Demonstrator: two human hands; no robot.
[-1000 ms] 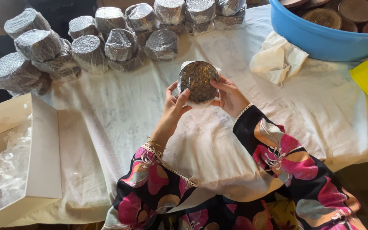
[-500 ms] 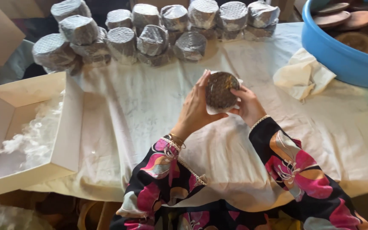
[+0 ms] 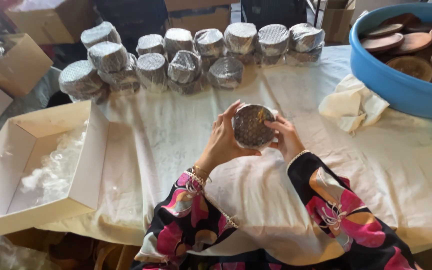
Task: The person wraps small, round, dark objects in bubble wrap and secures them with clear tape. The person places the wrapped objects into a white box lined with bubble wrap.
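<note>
A round brown disc wrapped in bubble wrap [image 3: 251, 125] is held up over the table between both hands. My left hand [image 3: 223, 141] cups its left edge with the fingers spread behind it. My right hand [image 3: 285, 138] grips its right edge, fingers curled around the rim. Both arms wear black floral sleeves. At the far side of the table lies a heap of several wrapped discs [image 3: 183, 56] of the same kind, stacked in two layers.
A white cloth [image 3: 166, 135] covers the table. An open cardboard box [image 3: 93, 155] with clear plastic inside sits at the left. A blue tub [image 3: 401, 90] of brown discs stands at the far right, a crumpled cream cloth [image 3: 351, 102] beside it. Cardboard boxes [image 3: 18, 62] stand behind.
The view has shifted, so the box at the left shows more fully. Both hands still hold the wrapped disc, and the left fingers have spread further around it.
</note>
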